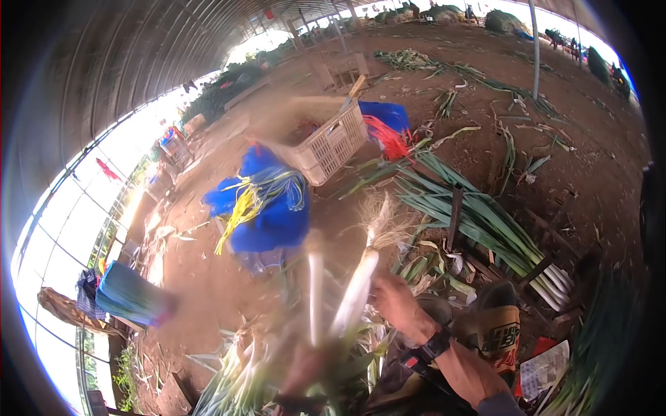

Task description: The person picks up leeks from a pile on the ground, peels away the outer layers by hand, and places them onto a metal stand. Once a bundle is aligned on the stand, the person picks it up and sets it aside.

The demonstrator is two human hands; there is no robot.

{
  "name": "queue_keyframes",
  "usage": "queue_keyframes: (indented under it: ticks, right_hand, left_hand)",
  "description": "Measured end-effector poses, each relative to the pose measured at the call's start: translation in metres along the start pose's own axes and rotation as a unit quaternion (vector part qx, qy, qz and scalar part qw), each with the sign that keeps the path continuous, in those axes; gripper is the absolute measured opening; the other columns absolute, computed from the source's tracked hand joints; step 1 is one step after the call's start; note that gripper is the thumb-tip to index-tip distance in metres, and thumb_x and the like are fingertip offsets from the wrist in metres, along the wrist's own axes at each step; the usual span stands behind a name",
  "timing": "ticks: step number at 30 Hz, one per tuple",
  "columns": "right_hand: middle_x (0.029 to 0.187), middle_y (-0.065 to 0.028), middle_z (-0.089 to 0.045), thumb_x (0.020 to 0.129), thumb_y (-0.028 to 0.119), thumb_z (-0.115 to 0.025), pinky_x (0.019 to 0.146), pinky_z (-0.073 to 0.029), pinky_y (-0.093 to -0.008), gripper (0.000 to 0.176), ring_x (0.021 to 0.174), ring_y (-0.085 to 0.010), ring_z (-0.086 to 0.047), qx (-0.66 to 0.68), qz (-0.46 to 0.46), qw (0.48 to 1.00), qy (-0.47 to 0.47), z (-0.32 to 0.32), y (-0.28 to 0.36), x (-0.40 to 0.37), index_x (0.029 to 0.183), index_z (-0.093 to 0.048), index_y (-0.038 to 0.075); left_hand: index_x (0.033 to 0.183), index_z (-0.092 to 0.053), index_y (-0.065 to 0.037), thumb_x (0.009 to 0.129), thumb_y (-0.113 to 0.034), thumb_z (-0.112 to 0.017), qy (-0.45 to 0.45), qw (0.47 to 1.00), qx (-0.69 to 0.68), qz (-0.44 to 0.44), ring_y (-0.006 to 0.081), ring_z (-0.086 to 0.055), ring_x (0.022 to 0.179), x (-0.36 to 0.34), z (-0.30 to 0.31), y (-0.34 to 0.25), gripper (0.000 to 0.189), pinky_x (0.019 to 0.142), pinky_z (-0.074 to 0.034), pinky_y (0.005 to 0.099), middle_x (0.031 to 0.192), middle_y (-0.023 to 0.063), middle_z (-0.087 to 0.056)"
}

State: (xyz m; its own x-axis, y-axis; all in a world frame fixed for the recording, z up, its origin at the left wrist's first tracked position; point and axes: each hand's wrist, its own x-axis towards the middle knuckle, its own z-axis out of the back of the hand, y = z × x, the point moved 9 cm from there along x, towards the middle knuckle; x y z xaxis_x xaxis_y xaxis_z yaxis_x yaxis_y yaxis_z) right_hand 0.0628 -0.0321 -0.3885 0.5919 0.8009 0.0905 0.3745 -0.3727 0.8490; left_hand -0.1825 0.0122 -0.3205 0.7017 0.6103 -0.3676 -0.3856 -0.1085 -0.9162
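White leek (355,295) angled roots-up, seemingly for reach by right hand (399,305); left hand (306,371) blurred; either's fingers' grip cannot be told

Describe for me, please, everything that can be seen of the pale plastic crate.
The pale plastic crate, upper middle of the view, is open-topped, with lattice-like slots in its near right wall. Blur veils its left part; the dark contents cannot be identified. A wooden-looking handle sticks up at its right end. Blue covering lies to its left; whether they touch is unclear.
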Motion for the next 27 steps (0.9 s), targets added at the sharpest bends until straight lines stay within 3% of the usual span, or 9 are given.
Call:
queue_keyframes:
  ticks: [3, 7, 12, 15, 18, 19, 21, 23, 27]
  right_hand:
    - [0.103, -0.0176, -0.067, 0.085, -0.009, -0.062, 0.085, -0.055, -0.0393, 0.030, 0.095, -0.0340, -0.067, 0.004, 0.021, 0.999, -0.045, 0.012, 0.002, -0.004, 0.114, -0.063, -0.002]
    - [0.096, -0.0126, -0.065, 0.091, -0.001, -0.062, 0.078, -0.056, -0.0354, 0.014, 0.089, -0.0258, -0.066, 0.173, -0.100, 0.975, -0.095, -0.009, 0.053, -0.027, 0.106, -0.063, 0.000]
    - [0.094, -0.0038, -0.063, 0.099, 0.016, -0.062, 0.074, -0.056, -0.0326, 0.014, 0.088, -0.0165, -0.066, 0.070, -0.003, 0.991, -0.118, -0.001, 0.064, -0.028, 0.105, -0.064, 0.004]
    - [0.095, -0.0036, -0.065, 0.096, 0.015, -0.067, 0.072, -0.056, -0.0323, 0.016, 0.086, -0.0154, -0.066, -0.007, -0.009, 0.992, -0.126, 0.009, 0.069, -0.040, 0.108, -0.065, 0.005]
    - [0.096, -0.0050, -0.067, 0.092, 0.010, -0.071, 0.070, -0.055, -0.0320, 0.017, 0.082, -0.0157, -0.065, 0.096, -0.066, 0.983, -0.142, 0.006, 0.081, -0.050, 0.107, -0.067, 0.004]
    - [0.095, -0.0055, -0.068, 0.091, 0.008, -0.073, 0.070, -0.054, -0.0318, 0.016, 0.080, -0.0159, -0.065, 0.158, -0.084, 0.973, -0.145, 0.003, 0.085, -0.051, 0.106, -0.067, 0.004]
    - [0.083, -0.0038, -0.066, 0.087, 0.009, -0.078, 0.061, -0.048, -0.0291, 0.018, 0.071, -0.0132, -0.061, 0.101, -0.092, 0.984, -0.118, -0.008, 0.091, -0.051, 0.099, -0.068, 0.003]
    - [0.079, -0.0026, -0.066, 0.087, 0.012, -0.080, 0.060, -0.048, -0.0283, 0.019, 0.067, -0.0127, -0.060, -0.004, -0.099, 0.993, -0.060, -0.015, 0.085, -0.046, 0.097, -0.068, 0.003]
    - [0.078, -0.0034, -0.067, 0.087, 0.016, -0.082, 0.060, -0.050, -0.0283, 0.020, 0.064, -0.0127, -0.062, -0.035, -0.057, 0.997, -0.045, -0.023, 0.082, -0.044, 0.093, -0.068, 0.002]
  left_hand:
    - [0.114, -0.075, 0.001, 0.093, -0.025, -0.074, 0.023, 0.997, -0.068, -0.016, 0.0091, -0.067, 0.077, 0.009, -0.011, 0.013, 0.034, 0.067, -0.053, 0.0251, 0.090, 0.0040, -0.074]
    - [0.112, -0.074, 0.002, 0.093, -0.026, -0.074, 0.035, 0.988, -0.141, -0.060, 0.0103, -0.068, 0.077, 0.005, -0.033, -0.001, 0.034, 0.065, -0.054, 0.0260, 0.089, 0.0042, -0.074]
    - [0.110, -0.074, 0.002, 0.092, -0.026, -0.075, 0.063, 0.986, -0.100, -0.114, 0.0119, -0.068, 0.075, 0.012, -0.033, -0.003, 0.033, 0.066, -0.054, 0.0263, 0.087, 0.0051, -0.074]
    - [0.103, -0.076, 0.005, 0.095, -0.043, -0.061, 0.024, 0.986, -0.033, -0.164, 0.0173, -0.070, 0.066, 0.019, -0.025, 0.006, 0.051, 0.054, -0.054, 0.0305, 0.077, 0.0081, -0.073]
    - [0.098, -0.077, 0.004, 0.090, -0.034, -0.060, -0.048, 0.986, 0.031, -0.159, 0.0149, -0.067, 0.058, 0.009, -0.029, -0.025, 0.043, 0.050, -0.053, 0.0296, 0.070, 0.0071, -0.072]
    - [0.102, -0.075, 0.005, 0.092, -0.029, -0.063, -0.034, 0.988, 0.031, -0.146, 0.0146, -0.069, 0.065, 0.011, -0.028, -0.020, 0.037, 0.054, -0.054, 0.0287, 0.076, 0.0072, -0.073]
    - [0.112, -0.071, 0.005, 0.096, -0.019, -0.069, -0.007, 0.993, 0.029, -0.118, 0.0139, -0.072, 0.077, 0.014, -0.022, -0.007, 0.029, 0.062, -0.058, 0.0270, 0.088, 0.0073, -0.074]
    - [0.113, -0.071, 0.005, 0.095, -0.019, -0.070, -0.021, 0.994, 0.030, -0.103, 0.0141, -0.072, 0.077, 0.018, -0.022, 0.000, 0.030, 0.059, -0.058, 0.0273, 0.089, 0.0084, -0.074]
    - [0.111, -0.071, 0.005, 0.095, -0.021, -0.072, 0.011, 0.989, 0.002, -0.148, 0.0143, -0.072, 0.075, 0.011, -0.037, -0.023, 0.031, 0.059, -0.059, 0.0281, 0.088, 0.0087, -0.074]
